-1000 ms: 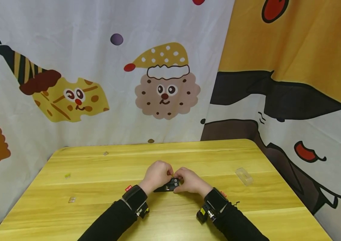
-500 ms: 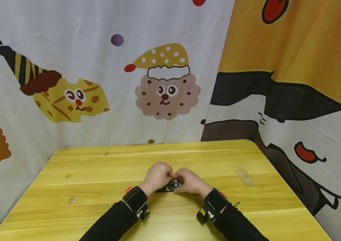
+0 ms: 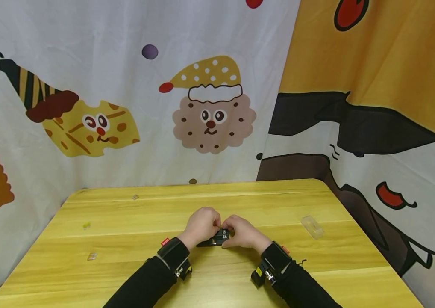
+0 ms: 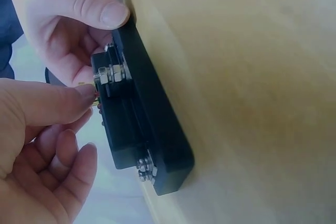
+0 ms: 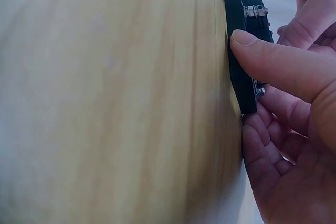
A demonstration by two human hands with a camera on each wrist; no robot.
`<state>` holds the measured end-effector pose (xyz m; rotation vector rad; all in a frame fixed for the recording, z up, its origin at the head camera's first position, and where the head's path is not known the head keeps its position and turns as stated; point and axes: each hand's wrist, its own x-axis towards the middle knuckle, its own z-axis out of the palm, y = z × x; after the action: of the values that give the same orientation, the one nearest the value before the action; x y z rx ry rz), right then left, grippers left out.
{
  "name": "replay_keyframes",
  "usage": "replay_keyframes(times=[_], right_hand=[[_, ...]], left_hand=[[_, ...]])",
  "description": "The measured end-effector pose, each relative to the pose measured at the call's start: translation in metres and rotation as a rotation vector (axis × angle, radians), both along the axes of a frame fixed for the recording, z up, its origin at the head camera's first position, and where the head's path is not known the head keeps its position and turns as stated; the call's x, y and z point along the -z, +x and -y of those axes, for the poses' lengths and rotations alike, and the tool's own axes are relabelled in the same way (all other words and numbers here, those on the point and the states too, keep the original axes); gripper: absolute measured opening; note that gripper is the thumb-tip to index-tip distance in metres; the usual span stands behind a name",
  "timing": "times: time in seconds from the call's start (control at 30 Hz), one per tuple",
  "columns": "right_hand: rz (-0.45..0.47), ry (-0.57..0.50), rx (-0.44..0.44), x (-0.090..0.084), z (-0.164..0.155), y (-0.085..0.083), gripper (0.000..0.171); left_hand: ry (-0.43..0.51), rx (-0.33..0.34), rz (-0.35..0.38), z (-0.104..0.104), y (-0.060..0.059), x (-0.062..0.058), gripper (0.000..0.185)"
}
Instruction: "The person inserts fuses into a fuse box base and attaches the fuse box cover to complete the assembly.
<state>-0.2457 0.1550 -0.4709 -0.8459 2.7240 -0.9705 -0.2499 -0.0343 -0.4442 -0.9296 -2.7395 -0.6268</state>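
A black block with a flat base [image 3: 211, 243], fitted with metal bolts and nuts, sits on the table between both hands. Its exact kind is unclear. My right hand [image 3: 245, 233] grips the base at its right end, with the thumb [image 5: 262, 59] along one side and the fingers behind. My left hand [image 3: 201, 226] reaches over the raised part. Between its thumb and forefinger it pinches a small yellowish piece [image 4: 95, 103] against the block's top face [image 4: 116, 129]. Most of that piece is hidden by the fingertips.
On the wooden table [image 3: 156, 269], a clear plastic box or lid [image 3: 312, 226] lies to the right. Small bits lie to the left: a clear piece [image 3: 92, 256], a yellow-green one [image 3: 86, 225] and another clear one [image 3: 135, 197] farther back. A printed curtain [image 3: 125, 85] hangs behind.
Both hands and the black block stay in nearly the same place. The whole head view shifts by only a few pixels.
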Motion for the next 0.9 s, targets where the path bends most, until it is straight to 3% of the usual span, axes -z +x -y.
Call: replay_keyframes(times=[0.9], right_hand=[[0.001, 0.006, 0.002, 0.0021, -0.0007, -0.0003, 0.042]], left_hand=[[-0.007, -0.036, 0.078, -0.0045, -0.0016, -0.0031, 0.027]])
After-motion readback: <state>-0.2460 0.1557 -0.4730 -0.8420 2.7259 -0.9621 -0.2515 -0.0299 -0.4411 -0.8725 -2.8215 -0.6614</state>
